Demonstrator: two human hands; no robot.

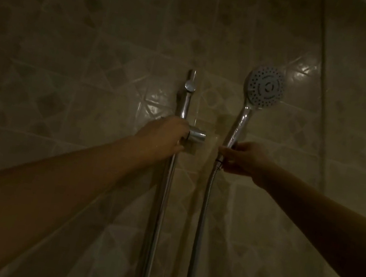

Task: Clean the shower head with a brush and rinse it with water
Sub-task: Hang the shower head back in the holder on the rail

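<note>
1. Our right hand (243, 158) grasps the shower head (265, 86) by the low end of its handle. The fingers are curled round the handle just above the joint where the hose (202, 213) begins.
2. From that grip the handle rises up and a little to the right. The round spray face sits well above our knuckles, turned toward us so its rings of nozzles show.
3. Below the same grip the hose drops almost straight down and runs out of view at the bottom.
4. Our left hand (165, 135) is clenched round the holder (196, 137) on the upright chrome rail (183, 105). The thumb is tucked under it.
5. The holder's short chrome socket pokes out to the right of our left fingers, pointing toward the right hand. The two hands are near each other but apart.
6. The rail continues above the left grip to a round cap and below it along our forearm.
7. The shower head is out of the holder, held free in front of the tiled wall (95, 52), which is dim and glossy.
</note>
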